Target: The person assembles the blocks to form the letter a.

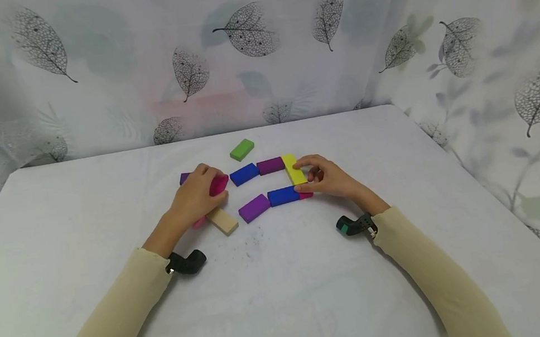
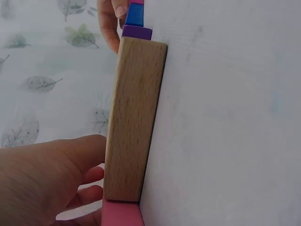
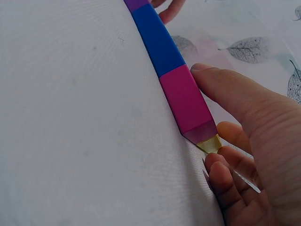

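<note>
My left hand (image 1: 195,197) pinches a bright pink block (image 1: 218,184) between thumb and fingers, at the left end of a loop of coloured blocks. Under and beside this hand lie a bare wooden block (image 1: 223,221), a lighter pink block (image 1: 199,222) and a purple block (image 1: 184,177), partly covered. At the loop's right end my right hand (image 1: 330,177) touches the blocks: its index fingertip is at the yellow block (image 1: 292,168), its thumb along the blue block (image 1: 282,195) and the magenta block (image 3: 187,100). Its other fingers are bent.
Another blue block (image 1: 244,174) and a dark purple block (image 1: 270,166) form the loop's far side; a violet block (image 1: 255,208) lies in the near side. Beyond the loop is a green block (image 1: 242,149). Leaf-patterned curtains (image 1: 253,30) hang behind the white table (image 1: 285,296).
</note>
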